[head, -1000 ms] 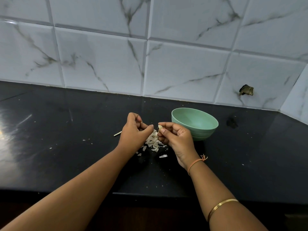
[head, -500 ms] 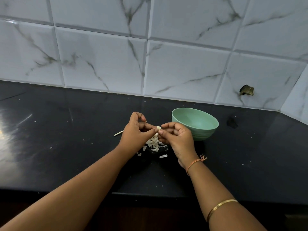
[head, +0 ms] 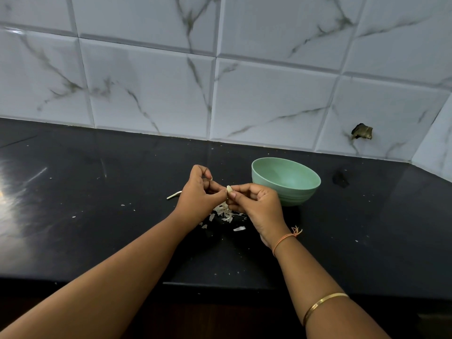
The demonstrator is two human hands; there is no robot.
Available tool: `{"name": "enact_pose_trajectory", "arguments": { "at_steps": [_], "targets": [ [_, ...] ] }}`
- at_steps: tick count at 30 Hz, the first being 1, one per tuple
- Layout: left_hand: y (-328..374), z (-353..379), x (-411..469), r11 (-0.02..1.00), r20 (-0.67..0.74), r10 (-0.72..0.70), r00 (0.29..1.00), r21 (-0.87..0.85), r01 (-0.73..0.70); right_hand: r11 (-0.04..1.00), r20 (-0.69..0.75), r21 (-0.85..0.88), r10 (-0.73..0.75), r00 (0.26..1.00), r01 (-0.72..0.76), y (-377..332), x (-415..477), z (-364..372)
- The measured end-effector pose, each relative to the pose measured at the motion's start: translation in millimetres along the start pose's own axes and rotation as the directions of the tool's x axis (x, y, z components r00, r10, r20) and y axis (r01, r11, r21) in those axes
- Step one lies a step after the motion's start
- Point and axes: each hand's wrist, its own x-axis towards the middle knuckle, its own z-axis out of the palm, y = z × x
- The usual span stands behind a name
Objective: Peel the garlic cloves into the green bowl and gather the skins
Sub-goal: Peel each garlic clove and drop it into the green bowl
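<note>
A garlic clove (head: 229,189) is pinched between the fingers of the left hand (head: 199,199) and the right hand (head: 256,206), held above the pile of skins (head: 223,212) on the black surface (head: 97,228). The green bowl (head: 286,182) is seen just beside the right hand.

White marble-veined wall tiles (head: 269,99), glossy black countertop (head: 73,216), chipped tile hole (head: 362,131)

green bowl (head: 286,182), black counter (head: 97,216), grey-veined white tiles (head: 269,99).
</note>
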Motion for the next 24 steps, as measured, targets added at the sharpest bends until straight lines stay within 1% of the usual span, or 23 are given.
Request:
{"name": "enact_pose_trajectory", "arguments": {
  "at_steps": [7, 14, 18, 24],
  "targets": [
    [2.2, 0.9, -0.9, 1.000, -0.033, 0.012, 0.999, 0.021, -0.011, 0.998, 0.028, -0.065, 0.005, 1.000, -0.004, -1.6, -1.2, 1.6],
    [4.5, 1.1, -1.7, 0.999, -0.075, 0.028, 0.997, 0.044, -0.025, 0.997, 0.006, 0.063, 0.054, 0.999, -0.054, -4.2, -1.3, 1.0],
    [4.5, 1.3, -2.4, 1.000, -0.039, 0.026, 0.999, 0.006, -0.026, 0.996, 0.003, 0.070, 0.050, 0.999, -0.050, -3.6, -1.3, 0.8],
    [4.2, 1.3, -2.2, 1.000, -0.044, 0.015, 0.999, -0.024, -0.016, 0.998, 0.018, 0.048, 0.041, 0.999, -0.042, -4.5, -1.8, 0.5]
  ]
}}
